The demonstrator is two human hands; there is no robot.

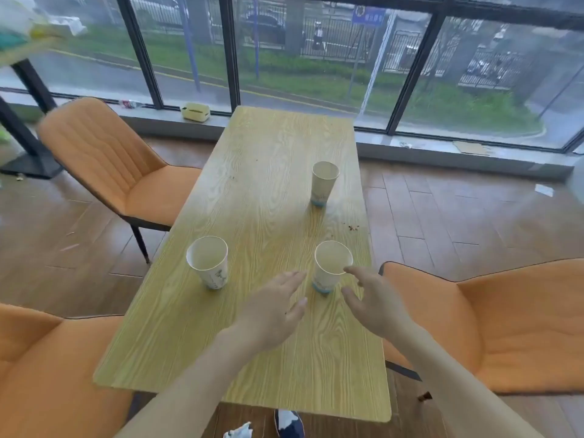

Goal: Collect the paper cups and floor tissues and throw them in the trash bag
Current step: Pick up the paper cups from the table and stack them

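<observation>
A long rectangular desk (pixel 252 343) of light yellow-green wood grain runs away from the person toward a wall of dark-framed windows. Three white paper cups with blue printed bases stand upright on it. The near right cup (pixel 330 267) stands toward the desk's right edge, the near left cup (pixel 208 261) stands level with it toward the desk's left edge, and the far cup (pixel 324 183) stands further up the desk on its right side.

Both bare hands reach over the desk with nothing in them. The left hand (pixel 275 308) has its fingers spread, just left of the near right cup and apart from it. The right hand (pixel 371 301) is also spread, its fingertips at the cup's rim on the right; whether they touch is unclear.

A crumpled white tissue (pixel 238 430) lies on the brown floor beneath the desk's near edge, beside a shoe (pixel 289 423). Orange padded chairs (pixel 107 159) stand around the desk.
</observation>
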